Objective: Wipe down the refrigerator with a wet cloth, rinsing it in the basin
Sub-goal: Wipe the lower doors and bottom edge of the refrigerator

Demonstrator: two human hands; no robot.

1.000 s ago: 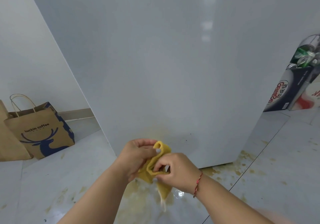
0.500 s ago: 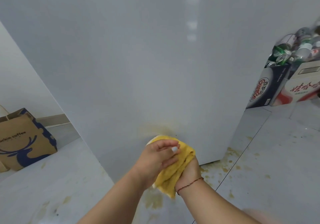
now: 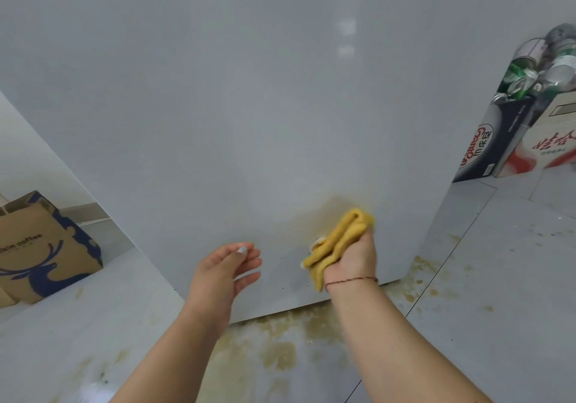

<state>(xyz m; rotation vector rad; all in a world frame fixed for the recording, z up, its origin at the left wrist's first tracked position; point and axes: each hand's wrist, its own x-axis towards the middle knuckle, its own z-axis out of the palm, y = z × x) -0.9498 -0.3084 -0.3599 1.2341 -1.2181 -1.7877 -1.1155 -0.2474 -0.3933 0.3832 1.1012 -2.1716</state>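
Our right hand [image 3: 353,260] grips the soft, bunched yellow cloth [image 3: 338,242] against the glossy white refrigerator [image 3: 249,106]; left hand [image 3: 223,270] hangs relaxed, empty. It's limp, light, likely dripping.

"coffee" on the brown paper bag [image 3: 40,250], "Gamen" on the dark carton [image 3: 486,144]

The refrigerator [image 3: 249,106] is plain pale grey-white, with a faint yellowish-brown smear near its lower edge. The cloth [image 3: 339,240] is mustard yellow. The floor [image 3: 498,293] is light grey, blotched brownish-yellow. The paper bag [image 3: 40,246] is brown with a navy deer pattern. A thin red string circles the right wrist.
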